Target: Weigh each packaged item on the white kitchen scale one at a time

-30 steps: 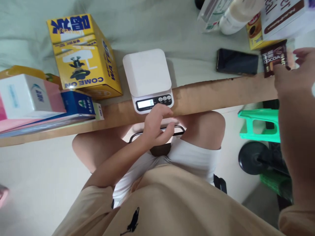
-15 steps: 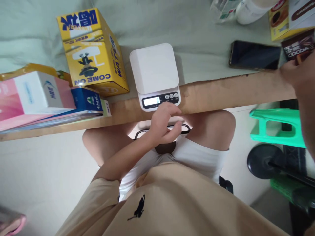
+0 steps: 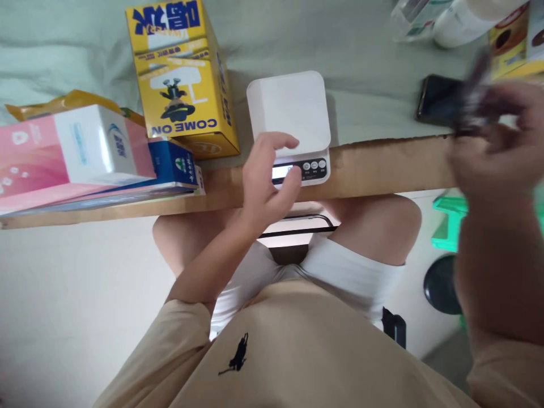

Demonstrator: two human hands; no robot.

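While blurred, right hand [image 3: 493, 141] grips a dark packet [image 3: 474, 99] (unreadable), left hand [image 3: 266, 175] hides scale [image 3: 293, 113] display

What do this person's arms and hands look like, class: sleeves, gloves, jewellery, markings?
Both hands, left hand and right hand, are bare: no gloves, rings or watch show. The forearms are uncovered. Short tan sleeves end near the elbows; the right hand is motion-blurred.

scale [image 3: 289, 110] white, black button strip under left fingers [image 3: 280, 141] | box [image 3: 182, 79] yellow, blue lettering | carton [image 3: 63, 153] pink-white | stool [image 3: 444, 226] green
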